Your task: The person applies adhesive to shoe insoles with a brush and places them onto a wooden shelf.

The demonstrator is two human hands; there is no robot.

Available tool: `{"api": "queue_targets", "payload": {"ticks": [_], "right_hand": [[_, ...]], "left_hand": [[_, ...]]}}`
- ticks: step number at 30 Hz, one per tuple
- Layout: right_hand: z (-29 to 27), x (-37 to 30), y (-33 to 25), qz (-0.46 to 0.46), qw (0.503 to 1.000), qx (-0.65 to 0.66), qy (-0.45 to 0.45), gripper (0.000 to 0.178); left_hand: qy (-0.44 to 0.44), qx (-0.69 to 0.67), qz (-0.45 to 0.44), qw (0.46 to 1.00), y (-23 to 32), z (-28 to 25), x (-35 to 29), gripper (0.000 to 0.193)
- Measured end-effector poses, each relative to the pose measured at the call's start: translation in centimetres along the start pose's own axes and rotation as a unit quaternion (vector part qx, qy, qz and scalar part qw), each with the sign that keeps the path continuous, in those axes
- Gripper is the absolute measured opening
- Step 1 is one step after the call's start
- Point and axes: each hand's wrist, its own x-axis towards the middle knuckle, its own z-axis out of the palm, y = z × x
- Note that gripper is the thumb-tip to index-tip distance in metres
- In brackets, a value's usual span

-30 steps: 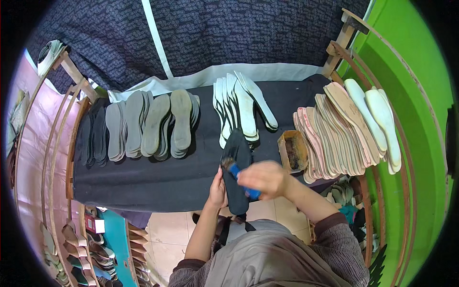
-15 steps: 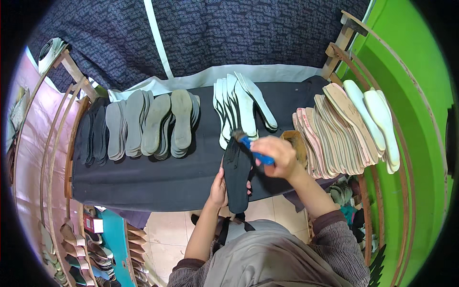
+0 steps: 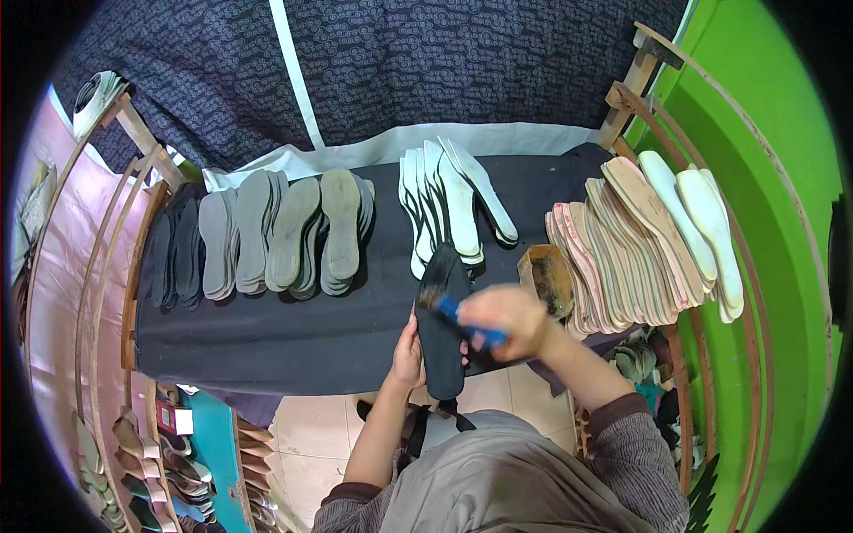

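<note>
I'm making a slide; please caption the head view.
Left hand holding a black insole, right hand with a blue-handled brush on it; insole stacks on the dark-covered table.

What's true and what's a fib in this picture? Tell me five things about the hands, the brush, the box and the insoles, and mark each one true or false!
1. The right hand holds the blue brush. True.
2. The left hand is empty. False: the left hand holds the black insole.
3. The box sits to the right of the black insole. True.
4. The blue brush is lying inside the box. False: the blue brush is at the black insole.
5. The white insoles are to the left of the grey insoles. False: the white insoles are to the right of the grey insoles.
</note>
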Motion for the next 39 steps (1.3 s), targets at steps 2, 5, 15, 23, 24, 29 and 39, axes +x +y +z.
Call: {"api": "queue_targets", "payload": {"ticks": [2, 5, 15, 23, 24, 29, 39], "right_hand": [[-0.9, 0.4, 2.4, 0.041, 0.990, -0.104, 0.089, 0.037], [-0.3, -0.2, 1.6, 0.043, 0.995, -0.078, 0.053, 0.037], [0.9, -1.1, 0.0, 0.009, 0.999, 0.021, -0.031, 0.033], [1.0, -1.8, 1.0, -0.003, 0.999, 0.007, 0.031, 0.032], [1.5, -2.6, 0.4, -0.025, 0.999, 0.046, -0.014, 0.034], [1.6, -1.2, 0.5, -0.017, 0.999, 0.026, 0.033, 0.040], [1.6, 0.5, 1.0, -0.023, 0.999, 0.003, 0.043, 0.033]], "left_hand": [[-0.113, -0.055, 0.012, 0.992, -0.2, -0.6, 0.4, 0.066], [-0.092, -0.047, 0.001, 0.995, -0.4, -1.1, 0.5, 0.066], [-0.082, -0.116, 0.041, 0.989, -0.6, -0.8, 1.6, 0.062], [-0.150, -0.112, 0.037, 0.982, -0.2, -1.2, 1.0, 0.056], [-0.049, -0.085, 0.048, 0.994, 0.0, -0.4, 1.1, 0.054], [-0.209, -0.119, 0.072, 0.968, -0.6, -2.3, 1.4, 0.061], [-0.323, -0.194, 0.059, 0.925, -0.3, -2.6, 1.2, 0.081]]}}
